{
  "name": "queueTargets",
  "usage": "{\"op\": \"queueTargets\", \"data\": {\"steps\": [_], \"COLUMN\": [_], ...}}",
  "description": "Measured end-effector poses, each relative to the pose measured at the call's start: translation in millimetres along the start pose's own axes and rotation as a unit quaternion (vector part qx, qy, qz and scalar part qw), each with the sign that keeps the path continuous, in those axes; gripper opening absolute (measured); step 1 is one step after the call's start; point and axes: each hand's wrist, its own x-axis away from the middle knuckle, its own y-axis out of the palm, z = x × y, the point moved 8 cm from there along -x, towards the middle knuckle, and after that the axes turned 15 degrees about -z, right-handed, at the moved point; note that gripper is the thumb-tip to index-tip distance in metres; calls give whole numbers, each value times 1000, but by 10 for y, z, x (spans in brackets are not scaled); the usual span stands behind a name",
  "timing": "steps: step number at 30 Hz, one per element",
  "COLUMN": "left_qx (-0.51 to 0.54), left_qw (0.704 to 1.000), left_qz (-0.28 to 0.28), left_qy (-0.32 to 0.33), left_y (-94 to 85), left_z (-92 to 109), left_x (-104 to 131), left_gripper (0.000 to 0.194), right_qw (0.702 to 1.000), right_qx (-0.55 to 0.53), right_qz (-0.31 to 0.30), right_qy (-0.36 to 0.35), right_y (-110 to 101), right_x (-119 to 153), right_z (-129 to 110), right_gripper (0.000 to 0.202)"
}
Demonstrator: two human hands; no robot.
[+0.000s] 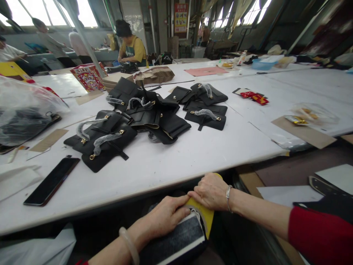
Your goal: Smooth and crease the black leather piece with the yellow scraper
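Observation:
My left hand (168, 217), with a pale bangle at the wrist, grips the upper edge of a black leather-like bag piece (183, 237) with white strips along its edges. Its fingertips meet those of my right hand (211, 190), whose fingers are closed on a stiff yellow piece (211, 217). The yellow piece lies against the end of the black piece, below the table's front edge. How far the fingers reach underneath is hidden. Beyond them, several black handbags (110, 138) with wrapped handles and gold-coloured rings lie piled on the white table (154, 165).
A phone (52, 182) lies near the table's front left, and a clear plastic bag (24, 110) behind it. Red packets (253, 97) and a cardboard piece (303, 132) are to the right. Across the table a person in yellow (134, 49) works; other people stand at back left.

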Motion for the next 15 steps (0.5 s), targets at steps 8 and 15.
{"op": "queueTargets", "data": {"steps": [8, 15], "left_qx": [-8, -4], "left_qw": [1000, 1000], "left_qz": [-4, -4], "left_qy": [9, 12], "left_y": [25, 33], "left_z": [21, 49], "left_x": [11, 4], "left_gripper": [29, 30], "right_qw": [1000, 1000], "right_qx": [-22, -26], "right_qz": [-1, 5], "right_qy": [0, 12], "right_y": [42, 74], "right_x": [12, 46], "right_z": [-3, -5], "right_gripper": [66, 66]}}
